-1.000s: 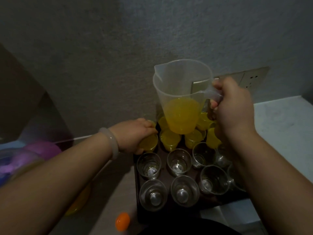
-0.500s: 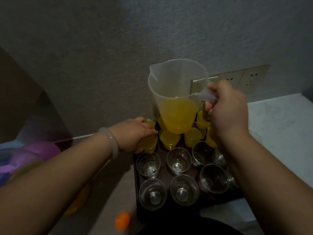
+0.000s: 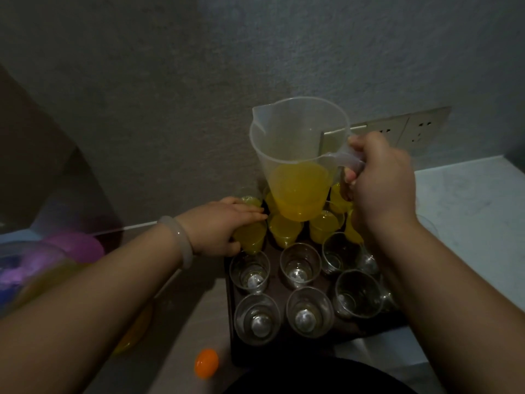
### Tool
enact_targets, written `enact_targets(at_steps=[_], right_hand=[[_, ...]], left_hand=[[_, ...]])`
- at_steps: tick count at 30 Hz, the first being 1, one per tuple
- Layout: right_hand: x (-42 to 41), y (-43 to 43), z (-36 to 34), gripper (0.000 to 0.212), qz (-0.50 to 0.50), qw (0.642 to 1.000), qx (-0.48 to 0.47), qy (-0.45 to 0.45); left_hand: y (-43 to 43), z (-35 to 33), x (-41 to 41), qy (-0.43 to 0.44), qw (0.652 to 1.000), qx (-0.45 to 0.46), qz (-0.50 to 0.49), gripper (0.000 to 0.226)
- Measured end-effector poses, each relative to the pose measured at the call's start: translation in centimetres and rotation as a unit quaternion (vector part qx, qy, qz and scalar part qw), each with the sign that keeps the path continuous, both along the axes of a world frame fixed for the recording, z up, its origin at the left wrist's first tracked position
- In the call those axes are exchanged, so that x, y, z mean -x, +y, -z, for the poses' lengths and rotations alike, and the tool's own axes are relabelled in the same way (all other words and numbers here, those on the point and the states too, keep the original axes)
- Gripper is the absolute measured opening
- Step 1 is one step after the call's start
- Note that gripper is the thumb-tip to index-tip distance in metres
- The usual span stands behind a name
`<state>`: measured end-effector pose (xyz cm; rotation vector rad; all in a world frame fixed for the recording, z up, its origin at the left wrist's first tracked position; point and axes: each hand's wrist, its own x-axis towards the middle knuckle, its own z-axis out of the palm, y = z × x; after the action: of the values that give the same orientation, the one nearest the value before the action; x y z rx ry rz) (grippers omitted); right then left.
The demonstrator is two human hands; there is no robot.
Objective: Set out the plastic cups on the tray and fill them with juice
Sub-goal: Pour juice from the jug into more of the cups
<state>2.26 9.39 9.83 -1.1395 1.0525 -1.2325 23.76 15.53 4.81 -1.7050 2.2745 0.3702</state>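
- Fingers (image 3: pixel 251 216) of the left hand (image 3: pixel 216 227) lie close together, curled round a filled plastic cup (image 3: pixel 251 238) at the far-left corner of the dark tray (image 3: pixel 230 331), with the thumb on the cup's near side.
- Right hand (image 3: pixel 380 183) grips the handle of the clear jug (image 3: pixel 298 137), its fingers wrapped tightly round it. The jug hangs upright above the filled cups (image 3: pixel 284 230), and no stream is visible.
- Juice (image 3: pixel 298 191) fills roughly the lower third of the jug. Empty cups (image 3: pixel 308 311) stand in the two near rows, close-packed and some touching.
- Risk 1: thin plastic probably yields, so squeezing the gripped cup could push juice over its rim onto the tray.
- Risk 2: the jug's base hangs just above the filled cups, so lowering or swinging it could tip one.
- Risk 3: the spout is wide against such small mouths, so a fast tilt would likely overshoot and splash between cups.
- Risk 4: empty cups are light, and the right forearm crosses over the near-right ones, so a brush could topple several.
- Risk 5: the remaining juice may not reach every empty cup.
- Small orange ball (image 3: pixel 206 360) lies left of the tray's near corner, apart from it.
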Motion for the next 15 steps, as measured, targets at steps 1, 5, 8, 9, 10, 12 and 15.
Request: enact_targets(at_steps=[1, 5, 8, 9, 10, 12, 15], right_hand=[[0.0, 0.1, -0.1, 0.033, -0.001, 1.0, -0.003, -0.004], [0.2, 0.3, 0.0, 0.038, 0.01, 1.0, 0.001, 0.002], [0.2, 0.2, 0.0, 0.038, 0.019, 1.0, 0.005, 0.012], [0.2, 0.2, -0.1, 0.038, 0.021, 1.0, 0.005, 0.013], [0.2, 0.2, -0.1, 0.036, 0.023, 1.0, 0.003, 0.013], [0.3, 0.3, -0.1, 0.034, 0.027, 1.0, 0.002, 0.006], [0.4, 0.3, -0.1, 0.032, 0.03, 0.999, 0.017, 0.039]], left_hand=[[0.5, -0.1, -0.2, 0.021, 1.0, 0.013, -0.006, 0.069], [2.7, -0.6, -0.4, 0.085, 0.994, 0.075, -0.003, 0.065], [3.8, -0.5, 0.1, 0.063, 0.996, 0.051, 0.034, 0.072], [4.0, -0.4, 0.3, 0.049, 0.997, 0.035, 0.04, 0.077], [4.1, -0.4, 0.4, 0.041, 0.998, 0.024, 0.047, 0.08], [4.1, -0.3, 0.8, 0.035, 0.998, 0.009, 0.054, 0.084], [4.1, 0.1, 1.4, 0.014, 0.998, -0.009, 0.067, 0.084]])
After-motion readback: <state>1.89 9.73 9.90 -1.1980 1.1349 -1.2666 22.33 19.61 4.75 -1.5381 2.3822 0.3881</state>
